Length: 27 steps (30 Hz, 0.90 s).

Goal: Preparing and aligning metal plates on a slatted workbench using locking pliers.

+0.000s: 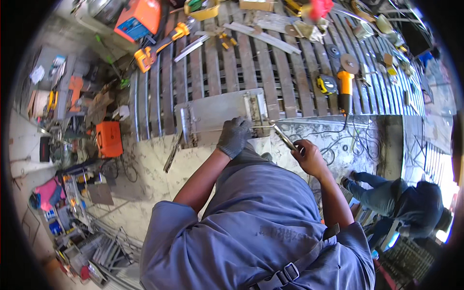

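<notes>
A: Metal plate (210,113), 1: location?
B: Near edge of tabletop (211,67); gloved left hand (234,137) curled at it, grip unclear; right hand (309,157) clamped on silver tool (285,137)
A: Handling?
B: Best braced flat, tool guided slowly

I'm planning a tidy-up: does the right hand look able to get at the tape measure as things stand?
Probably not straight away: the right hand holds a metal tool. Otherwise the tape measure looks uncovered, with the orange grinder beside it, not over it.

Orange case (109,140), yellow tape measure (327,84)
</notes>
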Available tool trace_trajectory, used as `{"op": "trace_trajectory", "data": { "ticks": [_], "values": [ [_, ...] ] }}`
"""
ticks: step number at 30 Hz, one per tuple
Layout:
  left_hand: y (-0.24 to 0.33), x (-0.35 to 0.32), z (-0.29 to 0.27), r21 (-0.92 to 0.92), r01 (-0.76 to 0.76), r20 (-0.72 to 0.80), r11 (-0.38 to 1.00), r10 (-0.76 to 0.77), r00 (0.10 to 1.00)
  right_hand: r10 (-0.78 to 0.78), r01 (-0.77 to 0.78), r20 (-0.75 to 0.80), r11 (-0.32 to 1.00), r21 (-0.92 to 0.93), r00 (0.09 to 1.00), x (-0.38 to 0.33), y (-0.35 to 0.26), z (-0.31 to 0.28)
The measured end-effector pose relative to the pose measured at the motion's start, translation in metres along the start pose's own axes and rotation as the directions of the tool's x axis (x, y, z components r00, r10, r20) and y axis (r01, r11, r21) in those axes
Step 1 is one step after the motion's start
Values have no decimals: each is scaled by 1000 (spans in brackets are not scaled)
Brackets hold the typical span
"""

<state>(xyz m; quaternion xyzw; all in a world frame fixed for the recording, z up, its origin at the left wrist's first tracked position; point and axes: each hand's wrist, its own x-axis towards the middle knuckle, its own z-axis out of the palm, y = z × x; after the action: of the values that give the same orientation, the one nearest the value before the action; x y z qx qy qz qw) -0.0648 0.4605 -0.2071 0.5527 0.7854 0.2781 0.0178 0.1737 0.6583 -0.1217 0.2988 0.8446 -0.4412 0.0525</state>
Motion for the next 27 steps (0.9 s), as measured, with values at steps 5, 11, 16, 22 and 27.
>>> {"op": "trace_trajectory", "data": {
  "ticks": [5, 11, 16, 22, 27],
  "values": [
    [10, -11, -1, -17, 106, -28, 994, -107, 994, -53, 50, -42, 995, -84, 998, 9, -12, 9],
    [3, -25, -7, 32, 121, 27, 992, -122, 992, -13, 11, -14, 995, -102, 1000, 15, -21, 12],
    [-3, -28, -8, 35, 110, 38, 993, -111, 993, -6, 2, -40, 994, -108, 999, 10, -16, 14],
    [-4, -35, -5, 61, 95, 83, 994, -100, 991, -9, 3, -50, 992, -126, 999, 6, -12, 14],
    [-4, -37, 2, 87, 75, 67, 993, -81, 995, -1, -7, -59, 991, -133, 998, 2, -14, 11]
  ]
}}
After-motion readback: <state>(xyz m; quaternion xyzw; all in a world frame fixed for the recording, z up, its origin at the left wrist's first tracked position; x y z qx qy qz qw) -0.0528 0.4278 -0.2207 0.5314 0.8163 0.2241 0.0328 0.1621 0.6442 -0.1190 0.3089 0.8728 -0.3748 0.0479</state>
